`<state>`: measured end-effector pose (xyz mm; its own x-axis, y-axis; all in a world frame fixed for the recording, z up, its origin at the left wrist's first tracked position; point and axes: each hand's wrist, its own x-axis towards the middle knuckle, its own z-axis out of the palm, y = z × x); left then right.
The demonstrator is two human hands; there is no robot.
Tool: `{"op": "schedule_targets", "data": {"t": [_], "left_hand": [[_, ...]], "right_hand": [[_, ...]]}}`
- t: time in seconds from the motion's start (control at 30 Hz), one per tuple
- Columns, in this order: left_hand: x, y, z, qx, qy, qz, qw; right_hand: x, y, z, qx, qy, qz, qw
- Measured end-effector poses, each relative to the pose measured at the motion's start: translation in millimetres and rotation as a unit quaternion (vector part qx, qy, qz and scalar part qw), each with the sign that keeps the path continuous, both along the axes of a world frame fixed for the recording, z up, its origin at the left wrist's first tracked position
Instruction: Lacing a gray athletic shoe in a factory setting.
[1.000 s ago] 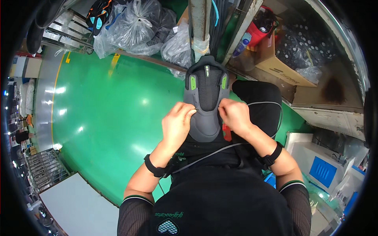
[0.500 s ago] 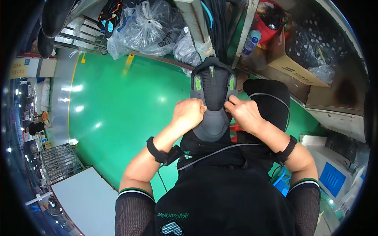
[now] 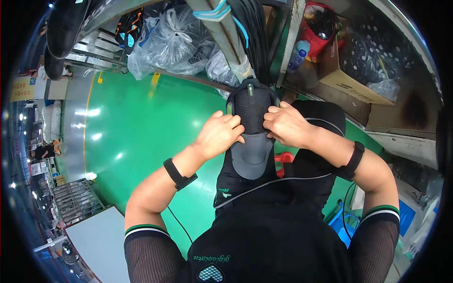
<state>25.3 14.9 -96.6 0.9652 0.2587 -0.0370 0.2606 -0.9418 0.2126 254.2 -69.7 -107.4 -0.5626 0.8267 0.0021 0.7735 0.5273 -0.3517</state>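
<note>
A dark grey and black shoe (image 3: 255, 155) lies lengthwise over my lap, its smooth rounded toe nearest me and its ribbed black tongue and collar farther off. My left hand (image 3: 219, 134) has its fingers curled onto the shoe's left edge, just behind the toe cap. On the opposite edge my right hand (image 3: 288, 125) grips with bent fingers, its thumb low beside the toe cap. Green patches on the shoe's sides are partly covered by my hands. What lies beneath the shoe is hidden.
A metal post (image 3: 222, 33) wrapped in blue cord stands just beyond the shoe. Clear plastic bags (image 3: 174, 42) lie on a shelf at far left. A cardboard box (image 3: 347, 78) and a red bucket (image 3: 321, 28) sit at far right. A pale table (image 3: 104, 240) is at near left.
Both hands have shifted their hold on the shoe, the left with its fingers more over the top. The toe has come slightly nearer me, and my elbows have spread outward.
</note>
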Motion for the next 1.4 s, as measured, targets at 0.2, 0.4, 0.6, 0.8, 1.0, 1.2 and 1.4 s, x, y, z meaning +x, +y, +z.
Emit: {"op": "schedule_targets", "data": {"t": [0.2, 0.4, 0.6, 0.8, 1.0, 1.2, 1.4], "left_hand": [[9, 9, 2, -0.134, 0.014, 0.073, 0.988], [3, 16, 3, -0.313, 0.009, 0.132, 0.940], [11, 11, 7, -0.309, 0.046, 0.176, 0.934], [14, -12, -13, -0.179, -0.038, 0.236, 0.954], [13, -16, -30, -0.178, -0.116, 0.255, 0.944], [-8, -25, -27, -0.513, -0.264, 0.316, 0.753], [-66, -42, -70, -0.393, -0.189, 0.394, 0.809]], "right_hand": [[-8, 17, 11, -0.136, -0.068, -0.062, 0.986], [-32, 24, 5, -0.250, -0.065, -0.180, 0.949], [-43, 6, -8, -0.194, -0.008, -0.296, 0.935], [-30, -13, -16, -0.074, 0.373, -0.367, 0.849], [-68, -48, -19, -0.094, 0.384, -0.200, 0.897], [-63, -58, -6, -0.257, 0.523, -0.271, 0.766], [-75, -33, -24, -0.306, 0.652, -0.338, 0.606]]}}
